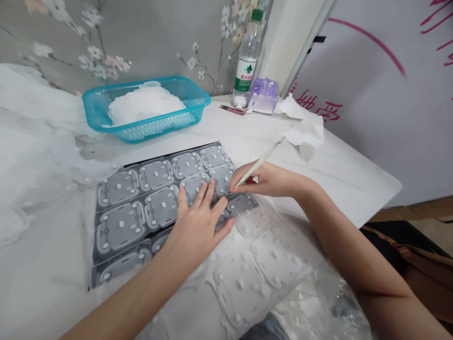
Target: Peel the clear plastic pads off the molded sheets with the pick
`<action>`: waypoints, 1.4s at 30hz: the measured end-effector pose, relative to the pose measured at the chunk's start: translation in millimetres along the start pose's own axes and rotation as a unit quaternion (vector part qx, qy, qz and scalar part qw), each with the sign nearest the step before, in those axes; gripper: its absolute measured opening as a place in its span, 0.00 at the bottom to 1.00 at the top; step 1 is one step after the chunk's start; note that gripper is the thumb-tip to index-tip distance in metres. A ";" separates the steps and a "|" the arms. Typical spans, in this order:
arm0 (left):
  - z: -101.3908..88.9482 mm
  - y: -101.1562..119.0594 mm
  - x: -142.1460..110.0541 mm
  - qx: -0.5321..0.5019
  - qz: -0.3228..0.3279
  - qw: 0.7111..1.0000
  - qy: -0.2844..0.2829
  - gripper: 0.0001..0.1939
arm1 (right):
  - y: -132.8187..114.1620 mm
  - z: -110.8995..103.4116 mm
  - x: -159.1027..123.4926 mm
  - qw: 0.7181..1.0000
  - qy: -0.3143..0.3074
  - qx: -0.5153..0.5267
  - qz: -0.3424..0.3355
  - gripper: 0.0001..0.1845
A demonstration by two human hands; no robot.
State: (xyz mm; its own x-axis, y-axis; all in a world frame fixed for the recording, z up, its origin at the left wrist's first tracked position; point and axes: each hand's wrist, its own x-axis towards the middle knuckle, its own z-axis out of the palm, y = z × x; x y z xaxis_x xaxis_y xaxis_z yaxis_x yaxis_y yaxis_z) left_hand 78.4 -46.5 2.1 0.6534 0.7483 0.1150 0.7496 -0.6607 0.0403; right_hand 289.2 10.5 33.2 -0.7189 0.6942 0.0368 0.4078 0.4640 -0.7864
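A translucent sheet [161,208] of rounded-square pieces with small white dots lies on the white table, partly over a black backing. Its near part drapes over the table's front edge. My left hand [200,222] lies on the sheet with fingers spread, pressing on the pieces. Just right of it, my right hand [260,179] grips a slim pale pen-like tool [260,163]. The lower tip points down at the sheet, close to my left fingertips; exactly what it touches is hidden by my fingers.
A blue plastic basket [141,134] with white pieces stands at the back. Translucent sheets [42,151] are heaped at left. A water bottle [246,66], thread snips [232,110], a purple tissue pack [264,97] and crumpled tissue [306,130] sit at the back right.
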 end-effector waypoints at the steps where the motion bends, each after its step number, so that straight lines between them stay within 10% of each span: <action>1: -0.6 0.4 0.2 -0.001 -0.002 1.000 -0.002 0.19 | -0.7 -1.8 -1.2 1.000 -0.002 -0.006 0.009 0.09; 36: 1.6 1.6 -1.7 -0.030 -0.011 0.999 -0.006 0.22 | 2.9 -19.2 -11.2 0.996 0.024 -0.061 0.059 0.09; 42: -34.0 -58.2 6.3 -0.112 -0.135 0.984 -0.019 0.21 | -1.2 -17.9 -14.0 0.992 0.110 0.005 0.061 0.10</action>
State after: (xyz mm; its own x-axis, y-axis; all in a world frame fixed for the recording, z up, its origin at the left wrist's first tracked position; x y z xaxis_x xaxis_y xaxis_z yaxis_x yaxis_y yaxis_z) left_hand 35.2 -5.4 34.3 0.4407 0.8970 0.0337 0.8566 -0.4315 0.2828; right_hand 308.8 10.1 44.6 -0.5244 0.8484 0.0731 0.4775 0.3640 -0.7997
